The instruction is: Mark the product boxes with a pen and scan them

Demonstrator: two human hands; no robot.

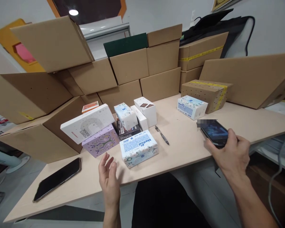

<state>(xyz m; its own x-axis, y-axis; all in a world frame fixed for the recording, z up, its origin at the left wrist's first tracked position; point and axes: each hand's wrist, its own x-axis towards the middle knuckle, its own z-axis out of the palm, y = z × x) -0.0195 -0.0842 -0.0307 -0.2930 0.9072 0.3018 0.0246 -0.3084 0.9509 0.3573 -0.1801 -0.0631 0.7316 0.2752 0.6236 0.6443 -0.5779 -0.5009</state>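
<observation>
My right hand [235, 152] grips a dark handheld device with a screen [215, 133], perhaps a phone or scanner, over the right part of the table. Fingers apart and curled a little, my left hand [109, 177] holds nothing near the table's front edge. Just right of it lies a Manhua tissue pack [139, 148]. Behind that are a purple patterned box [101, 141], a white power bank box [87, 123] leaning on it, a second tissue pack [125, 115] and a white box [146, 110]. A pen [161, 135] lies to their right.
A black phone [58, 180] lies at the table's left. Stacked cardboard boxes [128, 66] line the back, with more open cartons [42, 139] at the left. Another tissue pack [192, 107] rests before a yellow-taped carton [206, 93]. A pale cable [279, 171] hangs at the right.
</observation>
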